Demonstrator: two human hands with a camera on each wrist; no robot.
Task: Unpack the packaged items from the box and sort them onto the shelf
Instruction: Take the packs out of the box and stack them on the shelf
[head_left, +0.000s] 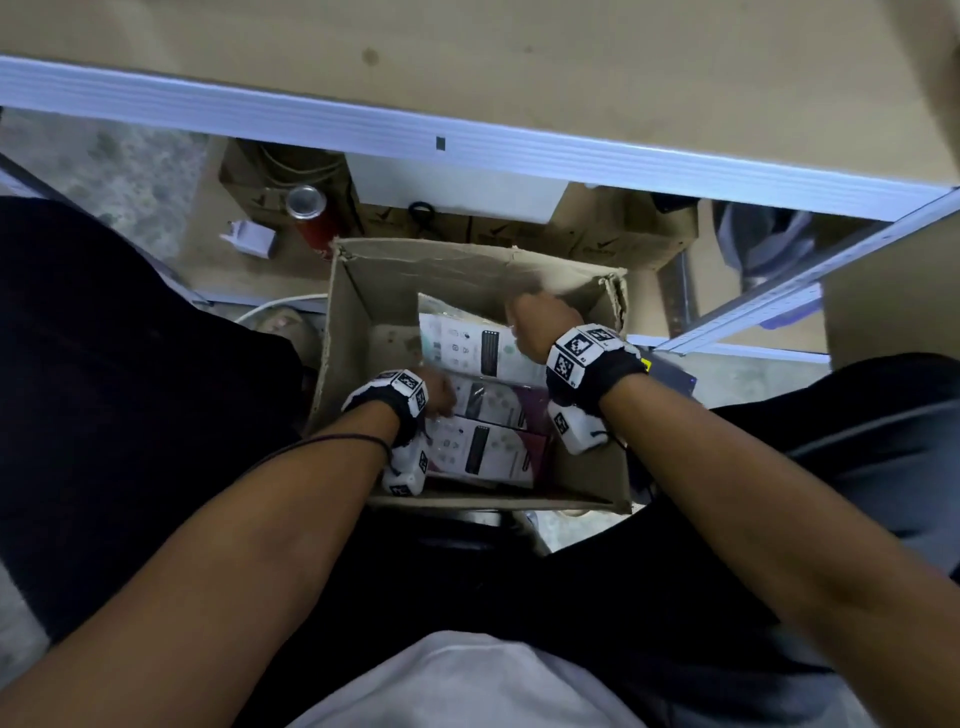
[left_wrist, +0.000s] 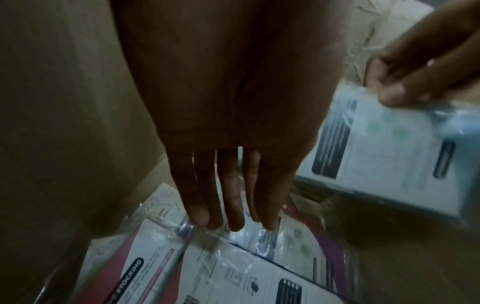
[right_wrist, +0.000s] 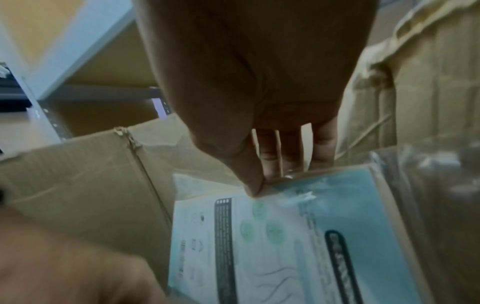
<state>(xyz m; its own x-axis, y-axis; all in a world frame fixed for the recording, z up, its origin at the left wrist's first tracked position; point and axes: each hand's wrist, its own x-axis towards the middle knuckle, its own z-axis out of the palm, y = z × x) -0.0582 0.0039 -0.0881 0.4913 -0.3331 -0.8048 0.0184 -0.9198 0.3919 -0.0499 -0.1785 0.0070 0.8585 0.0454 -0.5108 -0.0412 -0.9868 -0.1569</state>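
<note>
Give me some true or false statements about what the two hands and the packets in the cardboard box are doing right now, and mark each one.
1. The right hand pinches the top edge of the teal packet. True.
2. The left hand grips a red can. False: its straight fingers touch the pink packets lying in the cardboard box.
3. The teal packet already lies on the shelf. False: it is over the box.
4. Packets remain in the box. True.

Open cardboard box (head_left: 353, 312), frame centre: teal-white wrapped packet (head_left: 467, 345) tilted above two flat pink-edged packets (head_left: 483, 452).
</note>
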